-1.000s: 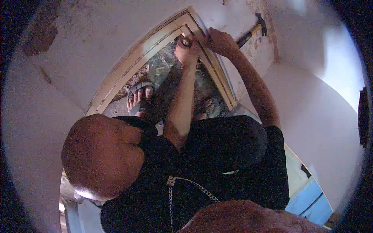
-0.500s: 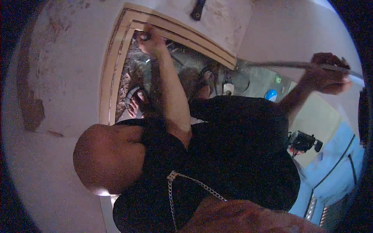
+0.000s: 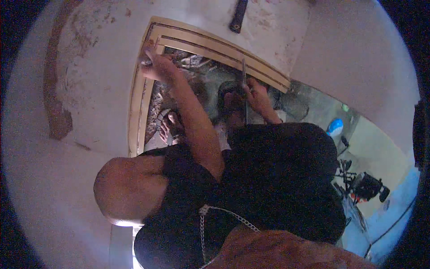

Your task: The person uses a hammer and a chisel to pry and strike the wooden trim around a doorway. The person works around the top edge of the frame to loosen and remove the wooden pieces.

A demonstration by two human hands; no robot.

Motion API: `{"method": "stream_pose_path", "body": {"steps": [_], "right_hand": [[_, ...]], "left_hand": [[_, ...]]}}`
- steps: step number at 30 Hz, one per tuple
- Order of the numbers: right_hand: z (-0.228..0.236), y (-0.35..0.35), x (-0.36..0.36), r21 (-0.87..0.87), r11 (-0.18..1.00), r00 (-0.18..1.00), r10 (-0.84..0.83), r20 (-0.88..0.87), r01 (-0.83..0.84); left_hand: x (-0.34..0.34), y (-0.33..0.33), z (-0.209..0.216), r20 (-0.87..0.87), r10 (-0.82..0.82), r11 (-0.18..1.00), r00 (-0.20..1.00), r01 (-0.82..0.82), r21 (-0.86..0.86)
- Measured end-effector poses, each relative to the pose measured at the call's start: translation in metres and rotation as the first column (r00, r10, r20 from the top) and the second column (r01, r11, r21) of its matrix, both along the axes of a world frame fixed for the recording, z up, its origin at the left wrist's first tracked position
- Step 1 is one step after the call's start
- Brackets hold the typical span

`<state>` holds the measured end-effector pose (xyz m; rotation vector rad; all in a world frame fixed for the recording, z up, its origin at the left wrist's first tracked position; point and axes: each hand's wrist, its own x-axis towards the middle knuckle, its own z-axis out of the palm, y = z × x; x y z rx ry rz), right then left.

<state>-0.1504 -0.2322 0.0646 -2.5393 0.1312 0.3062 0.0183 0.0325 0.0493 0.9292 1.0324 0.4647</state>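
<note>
My left hand (image 3: 159,69) is closed at the left corner of a beige, grooved wooden frame (image 3: 201,42). A small dark thing shows at its fingers, too blurred to name. My right hand (image 3: 259,98) grips a long thin metal bar (image 3: 244,71), which stands nearly upright in the picture, its tip against the frame's far side. Inside the frame lies dark, rough debris (image 3: 197,62), partly hidden by my left arm.
My sandalled foot (image 3: 168,127) rests inside the frame. A black handle-like object (image 3: 238,18) lies beyond it on the stained pale surface (image 3: 268,27). To the right are a blue-and-white rounded object (image 3: 335,127) and a black device (image 3: 368,186).
My right hand has swung in from the far right with the bar, now upright beside the frame. My left hand has shifted slightly left and down to the frame's corner.
</note>
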Motion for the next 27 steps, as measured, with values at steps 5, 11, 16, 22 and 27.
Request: {"method": "stream_pose_path", "body": {"steps": [5, 11, 16, 22, 27], "right_hand": [[0.007, -0.024, 0.076, -0.171, 0.985, 0.977, -0.019, -0.213, -0.018], [-0.029, -0.014, 0.239, -0.147, 0.954, 0.928, -0.205, 0.310, 0.260], [-0.005, 0.003, 0.289, -0.080, 0.972, 0.975, -0.218, 0.029, 0.220], [-0.038, -0.078, 0.256, 0.671, 0.621, 0.905, -0.167, -0.392, 0.405], [0.016, -0.067, 0.153, 0.638, 0.568, 0.845, -0.237, -0.479, 0.520]], "left_hand": [[0.020, -0.010, 0.083, 0.222, -0.343, 0.876, 0.913, 0.226, 0.425], [0.048, -0.114, 0.075, -0.103, -0.977, -0.014, 0.188, 0.426, 0.905], [0.022, -0.136, 0.050, -0.326, -0.945, -0.317, -0.031, 0.338, 0.886], [-0.002, -0.128, 0.046, -0.484, -0.835, -0.544, -0.261, 0.265, 0.796], [-0.010, -0.121, 0.053, -0.606, -0.675, -0.730, -0.421, 0.259, 0.633]]}}
